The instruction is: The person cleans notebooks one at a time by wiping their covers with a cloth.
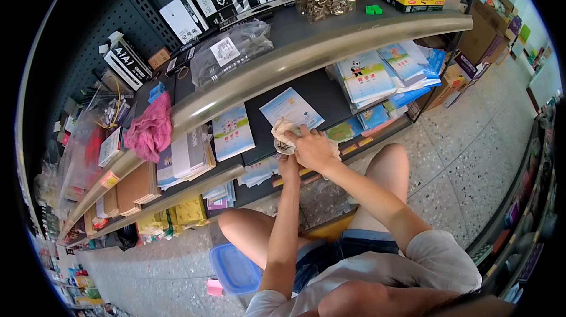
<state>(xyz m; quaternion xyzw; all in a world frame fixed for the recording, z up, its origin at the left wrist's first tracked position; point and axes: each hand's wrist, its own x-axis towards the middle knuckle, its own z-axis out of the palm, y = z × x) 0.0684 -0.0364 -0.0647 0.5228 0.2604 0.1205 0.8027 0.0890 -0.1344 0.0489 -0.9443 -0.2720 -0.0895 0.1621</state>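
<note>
A pale, crumpled cloth [285,129] is bunched up in front of the lower shelf. Over its right part lies my right hand [313,148], with its fingers wrapped round the fabric. Just below the cloth, my left hand [288,167] is closed near a small round item with dark markings [285,145]; what its fingers hold is hidden. Behind the cloth a blue and white booklet [291,108] lies flat on the shelf. Another booklet with a colourful cover [233,132] rests to the left.
Stacked notebooks [367,78] stand on the lower shelf at right. The upper shelf's curved edge [259,73] crosses above my hands, with a pink cloth [149,128] hanging over it. A blue plastic tub [236,268] and a pink item [214,287] are on the floor.
</note>
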